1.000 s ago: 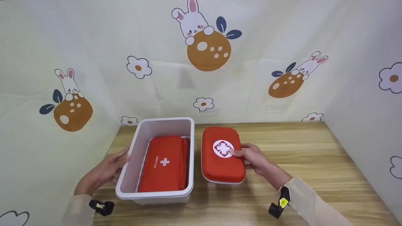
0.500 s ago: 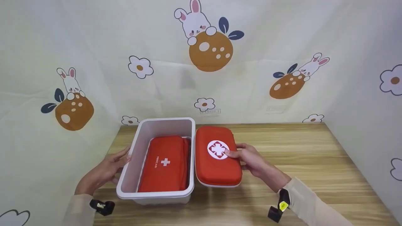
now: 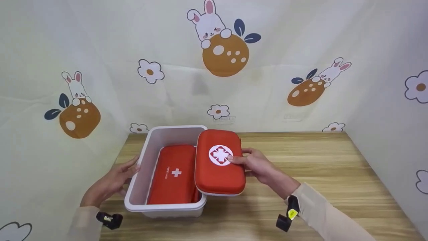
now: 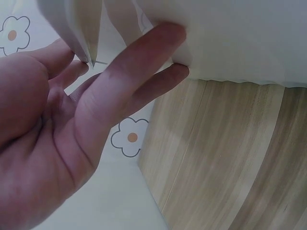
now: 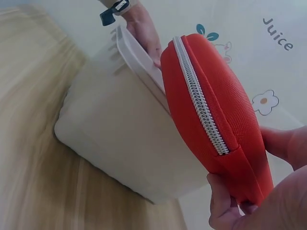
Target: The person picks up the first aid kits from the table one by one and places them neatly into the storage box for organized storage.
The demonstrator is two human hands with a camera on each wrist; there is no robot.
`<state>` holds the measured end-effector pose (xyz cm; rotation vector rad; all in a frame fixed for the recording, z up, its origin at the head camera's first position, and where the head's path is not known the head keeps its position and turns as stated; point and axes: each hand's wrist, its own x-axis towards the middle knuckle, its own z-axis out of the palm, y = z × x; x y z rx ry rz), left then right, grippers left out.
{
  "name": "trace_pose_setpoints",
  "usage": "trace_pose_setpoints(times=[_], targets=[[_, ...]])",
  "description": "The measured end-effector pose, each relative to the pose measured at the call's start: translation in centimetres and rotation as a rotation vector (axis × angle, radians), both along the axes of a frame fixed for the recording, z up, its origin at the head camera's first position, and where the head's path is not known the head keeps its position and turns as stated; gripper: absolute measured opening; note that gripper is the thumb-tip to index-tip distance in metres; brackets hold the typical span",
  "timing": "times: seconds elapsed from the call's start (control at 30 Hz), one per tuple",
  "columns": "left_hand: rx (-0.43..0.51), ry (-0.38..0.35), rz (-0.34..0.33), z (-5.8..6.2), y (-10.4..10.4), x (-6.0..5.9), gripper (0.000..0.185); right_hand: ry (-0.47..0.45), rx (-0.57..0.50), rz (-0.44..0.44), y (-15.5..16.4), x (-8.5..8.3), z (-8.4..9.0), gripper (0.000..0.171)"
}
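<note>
My right hand (image 3: 255, 164) grips a red hard-shell first aid case (image 3: 219, 162) with a white cross badge, thumb on top. The case hangs lifted and tilted over the right rim of a white plastic bin (image 3: 140, 164). In the right wrist view the case (image 5: 216, 120) shows its grey zipper beside the bin's wall (image 5: 124, 143). A flat red first aid pouch (image 3: 172, 174) lies inside the bin. My left hand (image 3: 115, 177) rests with straight fingers against the bin's left wall; the left wrist view shows those fingers (image 4: 139, 81) touching the white wall (image 4: 240, 38).
The bin stands on a wooden table (image 3: 317, 167) walled on three sides by a pale cloth printed with rabbits and flowers (image 3: 220, 50). The table's right half is bare wood.
My right hand has lifted the red case off the table and carried it left, from beside the bin to over its right rim. The left hand has stayed put.
</note>
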<state>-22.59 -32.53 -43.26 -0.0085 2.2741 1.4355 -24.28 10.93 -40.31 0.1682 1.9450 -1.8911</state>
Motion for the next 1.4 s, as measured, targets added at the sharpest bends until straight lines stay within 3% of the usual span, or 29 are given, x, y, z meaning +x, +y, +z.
trace_pose_setpoints(times=[0.23, 0.97, 1.2, 1.4], targets=[[0.043, 0.007, -0.015, 0.0, -0.1, 0.0, 0.074, -0.002, -0.01, 0.022, -1.4, -0.5, 0.4, 0.069], [0.018, 0.008, -0.022, 0.0, -0.2, 0.1, 0.073, 0.016, 0.014, 0.15, -7.7, -1.2, 1.4, 0.053], [0.07, 0.028, -0.047, 0.0, -0.4, 0.0, 0.071, 0.03, 0.026, 0.132, -9.0, -1.3, 1.8, 0.065], [0.038, 0.027, -0.042, 0.1, -0.3, 0.0, 0.071, 0.039, 0.038, 0.104, -10.4, -1.1, 2.2, 0.066]])
